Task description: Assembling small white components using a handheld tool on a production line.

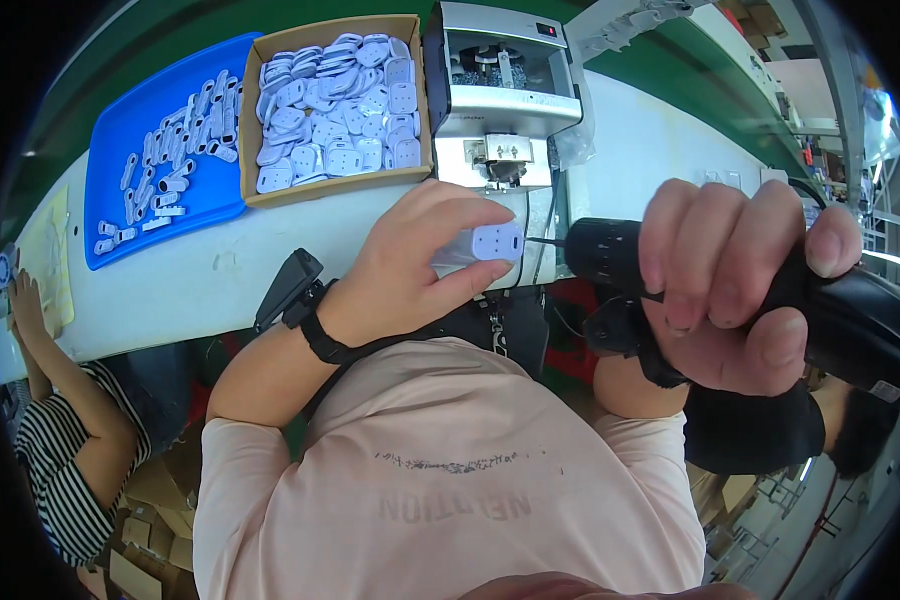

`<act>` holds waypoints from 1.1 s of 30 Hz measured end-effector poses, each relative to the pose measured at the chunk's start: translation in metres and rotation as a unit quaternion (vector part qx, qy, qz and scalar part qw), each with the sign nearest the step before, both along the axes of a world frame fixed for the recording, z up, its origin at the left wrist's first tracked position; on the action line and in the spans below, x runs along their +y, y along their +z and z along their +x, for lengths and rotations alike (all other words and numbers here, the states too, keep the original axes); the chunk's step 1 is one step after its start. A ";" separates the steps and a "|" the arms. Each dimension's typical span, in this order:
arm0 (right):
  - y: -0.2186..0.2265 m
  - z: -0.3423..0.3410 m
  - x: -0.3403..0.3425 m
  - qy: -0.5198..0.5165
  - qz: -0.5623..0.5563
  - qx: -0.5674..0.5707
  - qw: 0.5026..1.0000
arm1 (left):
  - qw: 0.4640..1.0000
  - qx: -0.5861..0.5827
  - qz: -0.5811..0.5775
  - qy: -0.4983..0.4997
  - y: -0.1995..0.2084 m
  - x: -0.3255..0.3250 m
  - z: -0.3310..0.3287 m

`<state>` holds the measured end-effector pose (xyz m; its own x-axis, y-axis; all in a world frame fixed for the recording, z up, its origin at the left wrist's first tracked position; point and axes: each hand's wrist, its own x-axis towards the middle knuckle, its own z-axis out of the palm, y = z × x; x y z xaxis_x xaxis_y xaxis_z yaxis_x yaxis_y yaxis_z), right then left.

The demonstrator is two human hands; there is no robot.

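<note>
Near the table's front edge, my left hand [440, 245] pinches a small white plastic housing [492, 243] between thumb and fingers. Small holes dot the housing's visible face. A black power screwdriver [610, 252] fills my right hand [725, 285], fingers wrapped round its body. Its thin bit points left, with the tip at or very close to the right edge of the housing; I cannot tell whether they touch. Beyond my hands stands a silver and black screw feeder [510, 75], with loose screws behind its window.
A cardboard box [425, 100] full of white plastic shells stands behind my left hand. Left of it, a blue tray [100, 215] holds several small white and dark parts. Another person's hand [25, 300] is at the far left. Cables hang by the table edge.
</note>
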<state>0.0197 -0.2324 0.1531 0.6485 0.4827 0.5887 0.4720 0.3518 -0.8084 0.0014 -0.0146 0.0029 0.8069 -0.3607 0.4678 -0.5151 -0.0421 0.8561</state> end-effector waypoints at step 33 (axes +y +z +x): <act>-0.021 0.018 0.030 -0.080 -0.063 -0.021 0.995 | 1.000 -0.014 -0.018 0.014 -0.004 -0.002 0.002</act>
